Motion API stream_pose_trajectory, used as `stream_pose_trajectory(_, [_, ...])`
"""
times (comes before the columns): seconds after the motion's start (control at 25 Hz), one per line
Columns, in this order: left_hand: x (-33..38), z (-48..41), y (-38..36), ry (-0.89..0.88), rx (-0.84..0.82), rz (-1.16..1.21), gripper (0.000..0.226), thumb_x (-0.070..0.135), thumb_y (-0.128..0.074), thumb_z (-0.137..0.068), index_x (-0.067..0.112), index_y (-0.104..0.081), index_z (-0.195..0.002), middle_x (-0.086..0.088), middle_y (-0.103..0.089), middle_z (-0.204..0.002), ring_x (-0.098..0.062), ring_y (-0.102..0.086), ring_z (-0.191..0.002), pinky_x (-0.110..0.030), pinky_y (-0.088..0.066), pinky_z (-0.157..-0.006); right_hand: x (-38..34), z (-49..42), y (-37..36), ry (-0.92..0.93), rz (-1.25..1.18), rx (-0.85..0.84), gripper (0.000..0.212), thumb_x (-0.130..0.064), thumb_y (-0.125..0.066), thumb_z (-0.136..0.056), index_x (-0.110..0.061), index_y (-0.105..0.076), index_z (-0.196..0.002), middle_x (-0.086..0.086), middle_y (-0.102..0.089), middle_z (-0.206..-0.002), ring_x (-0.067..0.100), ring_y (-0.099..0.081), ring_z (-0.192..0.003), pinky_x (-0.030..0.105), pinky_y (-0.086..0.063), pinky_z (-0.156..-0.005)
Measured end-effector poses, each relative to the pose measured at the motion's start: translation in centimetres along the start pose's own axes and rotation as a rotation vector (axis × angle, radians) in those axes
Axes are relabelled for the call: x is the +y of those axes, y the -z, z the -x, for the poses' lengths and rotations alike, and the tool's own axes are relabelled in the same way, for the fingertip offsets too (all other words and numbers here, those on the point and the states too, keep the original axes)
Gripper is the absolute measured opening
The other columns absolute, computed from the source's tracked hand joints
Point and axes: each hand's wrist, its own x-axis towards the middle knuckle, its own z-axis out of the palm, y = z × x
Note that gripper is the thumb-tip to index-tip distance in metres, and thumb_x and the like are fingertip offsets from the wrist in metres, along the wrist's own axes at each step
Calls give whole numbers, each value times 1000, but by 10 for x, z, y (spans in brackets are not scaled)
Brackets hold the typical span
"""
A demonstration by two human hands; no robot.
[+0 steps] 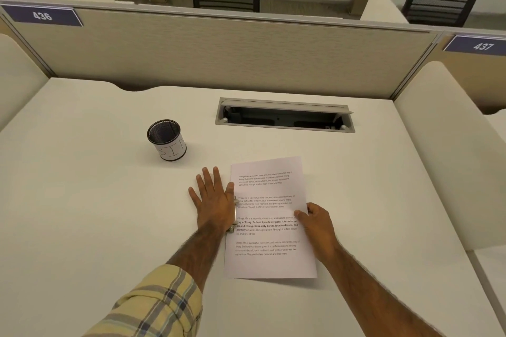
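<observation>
A printed white sheet of paper [269, 260] lies on the white desk [82, 213] in front of me. Along its left edge sits a metal clip or punch bar [235, 216], mostly hidden under my left hand [212, 200]. That hand lies flat, fingers straight and spread, pressing on the bar and the desk beside the paper. My right hand [317, 223] pinches the sheet's right edge, thumb on top of the page and the fingers curled at its edge.
A black mesh cup [167, 139] with a handwritten paper label stands at the back left of the paper. An open cable tray [284, 116] is set into the desk behind it. A beige partition [219, 52] closes the far edge. White dividers flank both sides.
</observation>
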Motion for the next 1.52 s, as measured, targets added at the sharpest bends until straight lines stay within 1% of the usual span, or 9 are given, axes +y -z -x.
stream_pose_trajectory(0.32, [-9, -7, -7, -86, 8, -106, 67, 49, 2, -103, 22, 16, -163, -8, 23, -171, -29, 17, -158, -57, 10, -126, 5, -4, 0, -18, 10, -12, 8, -11, -62, -94, -10, -70, -94, 0, -81, -91, 23, -78, -79, 39, -64, -70])
stream_pose_trajectory(0.48, [-13, -8, -8, -145, 8, -122, 69, 50, 5, -101, 22, 16, -163, -7, 24, -170, -27, 19, -158, -56, 12, -126, 7, -5, 0, -10, 8, -13, 8, -11, -63, -93, -14, -71, -93, -3, -81, -90, 16, -77, -75, 25, -59, -59])
stream_pose_trajectory(0.72, [-9, -8, -2, -98, -68, -90, 64, 47, -13, -109, 22, 7, -164, -6, 16, -173, -26, 17, -158, -55, 11, -126, 6, -5, 3, 0, 27, -20, 9, -13, -62, -94, -16, -71, -97, -1, -80, -96, 20, -77, -81, 37, -63, -73])
stream_pose_trajectory(0.84, [-1, -4, 10, -103, -119, 89, 69, 56, -12, -106, 21, -9, -165, -4, 6, -174, -22, 13, -159, -48, 12, -127, 5, -2, 3, -4, 13, -26, 10, -12, -61, -95, -13, -70, -100, 3, -79, -100, 25, -76, -87, 45, -63, -81])
stream_pose_trajectory(0.92, [6, 5, 20, -84, -57, 180, 64, 55, -24, -108, 19, -31, -160, -8, -18, -172, -25, -8, -159, -45, -2, -128, 4, 0, 4, 0, -2, -20, 11, -10, -61, -95, -10, -70, -102, 5, -78, -102, 27, -76, -88, 45, -63, -82])
stream_pose_trajectory(1.08, [2, 40, 31, 104, 114, 375, 49, 51, -54, -102, 19, -58, -138, -2, -69, -116, -22, -67, -106, -41, -52, -94, 1, 4, 10, 8, -19, -27, 12, -10, -60, -96, -9, -69, -103, 8, -78, -103, 29, -76, -87, 46, -63, -81])
stream_pose_trajectory(1.16, [3, 56, 33, 205, 16, 594, 34, 43, -64, -99, 19, -63, -122, 3, -75, -85, -15, -76, -74, -34, -61, -68, 0, 5, 12, 11, -15, -28, 12, -10, -60, -97, -8, -69, -105, 8, -77, -103, 30, -76, -88, 49, -63, -83])
stream_pose_trajectory(1.24, [5, 60, 33, 250, -29, 692, 10, 26, -68, -98, 17, -66, -101, 4, -74, -66, -3, -72, -54, -17, -53, -46, -2, 6, 14, 20, -21, -23, 11, -10, -60, -97, -9, -69, -104, 7, -78, -102, 29, -76, -87, 49, -63, -82])
stream_pose_trajectory(1.52, [3, 42, 39, 287, -21, 626, 4, 11, -67, -97, 15, -68, -99, 0, -69, -84, -6, -61, -64, -13, -41, -43, -8, 5, 23, 44, -38, 0, 10, -10, -62, -95, -12, -70, -101, 6, -79, -101, 28, -77, -84, 50, -63, -81])
